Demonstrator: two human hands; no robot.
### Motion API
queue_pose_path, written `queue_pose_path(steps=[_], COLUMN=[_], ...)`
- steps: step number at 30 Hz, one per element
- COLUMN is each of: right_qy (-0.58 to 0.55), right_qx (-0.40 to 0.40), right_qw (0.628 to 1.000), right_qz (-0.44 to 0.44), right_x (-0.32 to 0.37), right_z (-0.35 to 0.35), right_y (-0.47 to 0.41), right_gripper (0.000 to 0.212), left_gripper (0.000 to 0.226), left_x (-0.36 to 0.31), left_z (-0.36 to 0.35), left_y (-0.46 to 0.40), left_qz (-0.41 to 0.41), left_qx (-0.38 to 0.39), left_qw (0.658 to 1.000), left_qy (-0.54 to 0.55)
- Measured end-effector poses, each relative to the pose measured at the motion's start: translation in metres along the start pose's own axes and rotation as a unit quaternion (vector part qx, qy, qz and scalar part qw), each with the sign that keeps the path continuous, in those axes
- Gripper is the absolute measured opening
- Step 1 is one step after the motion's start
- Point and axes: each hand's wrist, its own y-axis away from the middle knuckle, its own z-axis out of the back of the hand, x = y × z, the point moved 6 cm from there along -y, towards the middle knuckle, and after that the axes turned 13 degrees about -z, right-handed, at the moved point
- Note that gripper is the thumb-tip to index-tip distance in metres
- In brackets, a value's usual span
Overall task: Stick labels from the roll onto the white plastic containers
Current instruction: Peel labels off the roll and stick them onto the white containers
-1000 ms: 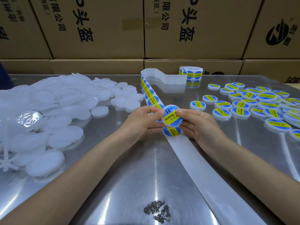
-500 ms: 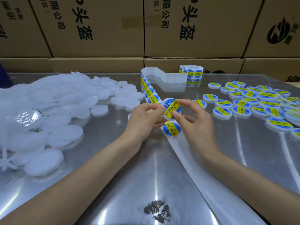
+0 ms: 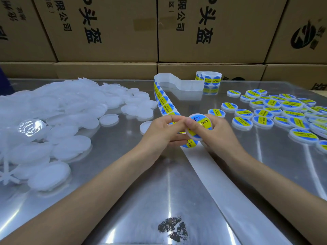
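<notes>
The round tub [image 3: 200, 127] has tipped up more; the left hand [image 3: 164, 131] and right hand [image 3: 217, 133] both pinch it, close together

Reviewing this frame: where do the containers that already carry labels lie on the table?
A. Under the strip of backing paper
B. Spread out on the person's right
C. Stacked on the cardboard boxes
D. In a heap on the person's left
B: the labelled containers, with blue and yellow tops, lie spread over the right side of the table, while the plain white containers are heaped on the left.
</notes>
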Motion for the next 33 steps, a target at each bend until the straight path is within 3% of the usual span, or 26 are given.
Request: queue_pose_path(steps=[6,13,18,27,33], right_qy=[-0.073,-0.037,-0.030,-0.028,-0.007], right_qx=[0.013,0.009,-0.005,-0.010,0.060], right_qw=[0.993,0.999,0.999,0.998,0.997], right_qz=[-0.090,-0.027,-0.029,-0.051,-0.037], right_x=[-0.005,-0.006,-0.007,-0.006,-0.007], right_z=[0.002,-0.002,-0.001,-0.006,-0.018], right_y=[0.000,0.000,0.000,0.007,0.010], right_gripper=[0.058,0.026,0.035,0.056,0.048], left_gripper=[0.019,0.024,0.026,0.019,0.026], left_x=[-0.001,0.001,-0.001,-0.001,-0.006], left_z=[0.002,0.002,-0.001,0.005,0.013], left_y=[-0.001,0.000,0.001,0.004,0.003], left_qz=[0.001,0.016,-0.006,-0.026,-0.088], left_qx=[-0.008,-0.004,-0.001,-0.080,-0.144], left_qw=[1.000,0.999,1.000,0.993,0.979], left_qy=[0.008,0.037,-0.005,-0.083,-0.111])
